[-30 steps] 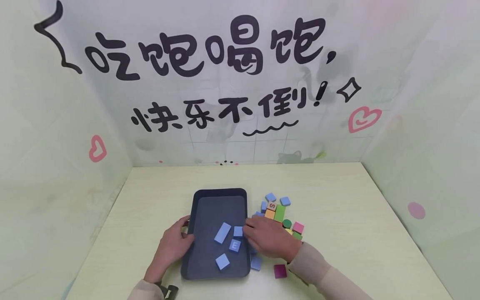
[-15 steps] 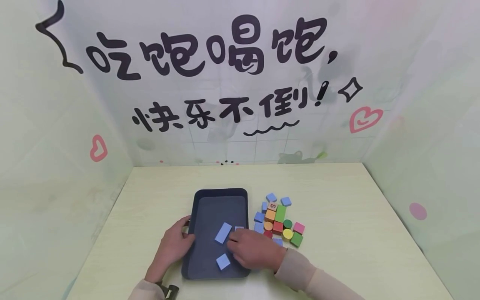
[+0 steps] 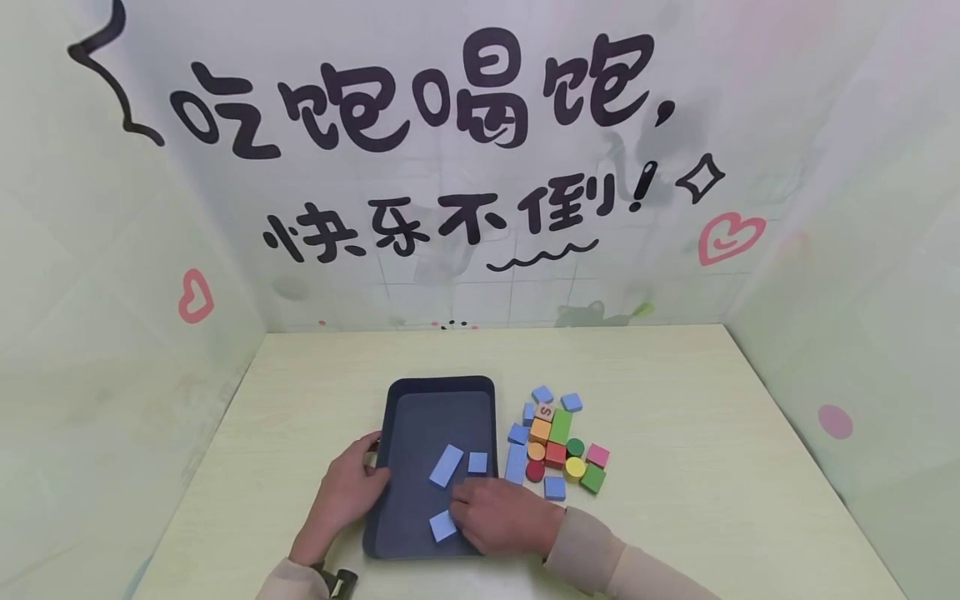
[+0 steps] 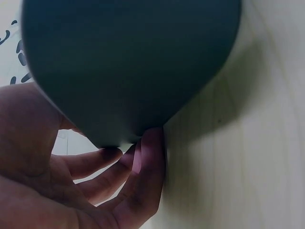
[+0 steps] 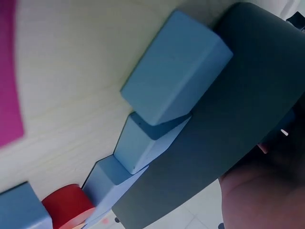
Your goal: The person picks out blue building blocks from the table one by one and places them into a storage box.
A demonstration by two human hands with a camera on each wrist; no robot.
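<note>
My left hand (image 3: 347,492) holds the left side of a dark grey tray (image 3: 435,412), thumb at the rim. In the left wrist view the curled fingers (image 4: 151,162) touch the tray's outer wall. My right hand (image 3: 504,515) reaches over the right rim into the tray, fingers bent downward. A long blue block (image 3: 447,466) lies beyond its fingertips, a square blue block (image 3: 477,462) just above the knuckles, and a tilted blue block (image 3: 443,526) right at the fingers. Whether the fingers pinch a block under them I cannot tell.
Right of the tray lies a cluster of toy blocks: blue, orange, a red cube (image 3: 555,454), a yellow cylinder (image 3: 575,469), green and pink. Several blue blocks (image 5: 176,67) line the tray's right wall. A patterned backdrop (image 3: 480,292) stands behind the table.
My right hand has moved left over the rim into the tray, then slightly nearer me, uncovering blocks outside. It now hides the letter E block. The tilted block has shifted slightly. My left hand stays.
</note>
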